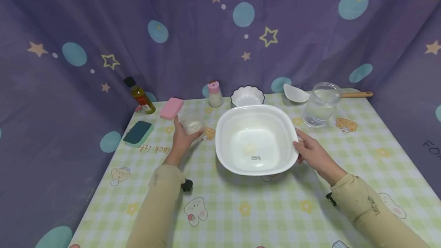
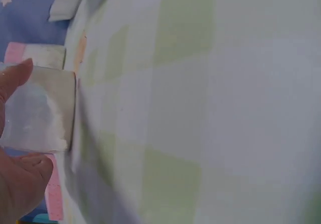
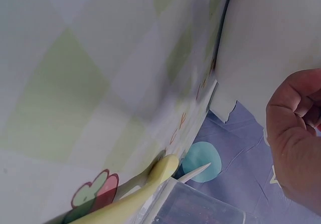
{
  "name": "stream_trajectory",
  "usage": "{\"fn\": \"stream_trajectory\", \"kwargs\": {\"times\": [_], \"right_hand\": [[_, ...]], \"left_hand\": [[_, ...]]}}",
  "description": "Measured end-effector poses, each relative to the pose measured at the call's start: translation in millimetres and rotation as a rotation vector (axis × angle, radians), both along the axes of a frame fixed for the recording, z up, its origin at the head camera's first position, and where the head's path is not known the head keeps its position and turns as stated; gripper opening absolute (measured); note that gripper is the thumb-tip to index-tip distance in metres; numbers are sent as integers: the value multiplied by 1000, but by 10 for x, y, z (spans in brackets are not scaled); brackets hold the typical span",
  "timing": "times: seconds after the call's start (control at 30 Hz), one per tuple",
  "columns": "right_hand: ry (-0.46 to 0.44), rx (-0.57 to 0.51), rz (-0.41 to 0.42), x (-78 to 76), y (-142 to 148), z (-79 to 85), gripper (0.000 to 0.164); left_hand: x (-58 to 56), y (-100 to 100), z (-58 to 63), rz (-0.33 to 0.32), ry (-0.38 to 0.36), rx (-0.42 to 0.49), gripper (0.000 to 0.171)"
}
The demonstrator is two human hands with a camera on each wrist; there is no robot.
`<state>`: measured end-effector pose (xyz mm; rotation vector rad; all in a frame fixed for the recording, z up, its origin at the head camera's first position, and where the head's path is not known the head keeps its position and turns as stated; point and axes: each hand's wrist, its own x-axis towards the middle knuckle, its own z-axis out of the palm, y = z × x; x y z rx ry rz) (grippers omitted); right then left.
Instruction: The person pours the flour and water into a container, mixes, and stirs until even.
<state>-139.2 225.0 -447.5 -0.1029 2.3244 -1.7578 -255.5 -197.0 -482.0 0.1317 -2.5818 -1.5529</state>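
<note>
My left hand (image 1: 182, 139) holds a small clear cup (image 1: 193, 126) with white contents, thumb and fingers on opposite sides. In the left wrist view the cup (image 2: 37, 113) stands upright, its base right at the tablecloth. With my right hand (image 1: 315, 154) I grip the right rim of a large white basin (image 1: 255, 165), which is tilted toward me with a shadow below. A small pale patch (image 1: 250, 149) lies on the basin's bottom near some dark lettering. From the right wrist, the basin's outer wall (image 3: 266, 33) rises beside the curled right hand (image 3: 296, 138).
Behind the basin are a pink-capped shaker (image 1: 215, 95) and a scalloped bowl (image 1: 247, 97). At right stand a clear jar of liquid (image 1: 320, 106), a white scoop-shaped dish (image 1: 295, 94) and a wooden handle (image 1: 356, 95). An oil bottle (image 1: 141, 97), pink sponge (image 1: 171, 108) and green sponge (image 1: 138, 133) lie left.
</note>
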Motion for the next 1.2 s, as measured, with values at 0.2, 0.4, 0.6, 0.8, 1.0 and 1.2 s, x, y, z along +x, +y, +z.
{"fn": "stream_trajectory", "kwargs": {"times": [0.2, 0.4, 0.6, 0.8, 1.0, 1.2], "right_hand": [[21, 8, -6, 5, 3, 40, 60], [31, 9, -7, -4, 15, 22, 61], [11, 2, -17, -12, 18, 45, 61], [-14, -5, -18, -11, 18, 48, 62], [-39, -8, -15, -12, 1, 47, 62], [-79, 10, -17, -13, 7, 60, 62]], "left_hand": [[151, -44, 137, -3, 64, -144, 107], [422, 53, 342, 67, 219, -277, 73], [727, 318, 511, -95, 261, -313, 55], [975, 590, 533, -366, 47, -279, 78], [1100, 700, 448, -526, 52, -206, 107], [1131, 722, 357, -545, 87, -192, 114]]}}
